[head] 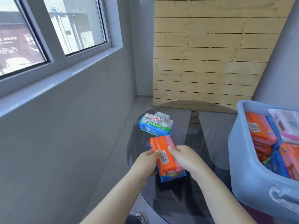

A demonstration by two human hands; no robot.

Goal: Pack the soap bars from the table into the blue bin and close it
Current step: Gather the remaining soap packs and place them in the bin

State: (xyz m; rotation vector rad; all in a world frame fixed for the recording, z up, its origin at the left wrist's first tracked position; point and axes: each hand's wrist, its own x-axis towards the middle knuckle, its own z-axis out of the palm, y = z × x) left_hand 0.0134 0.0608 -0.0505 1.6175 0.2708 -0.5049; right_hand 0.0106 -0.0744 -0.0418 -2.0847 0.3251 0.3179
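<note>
Head view: I am gripping a glossy orange soap pack (pixel 163 155) stacked on a blue one, left hand (pixel 148 161) and right hand (pixel 183 156) both clamping it above the round smoked-glass table (pixel 202 143); the open blue bin (pixel 252 167) is sitting just right, holding more crinkly packs

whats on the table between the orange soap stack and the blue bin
Nothing: in the head view that stretch of glass table is bare between the orange stack and the bin.

Glossy plastic wrap on orange soap pack (pixel 163 155). Smooth dark glass counter (pixel 202 143); matt blue plastic bin (pixel 246 172). Rough unfinished wood pallet (pixel 210 54).
</note>
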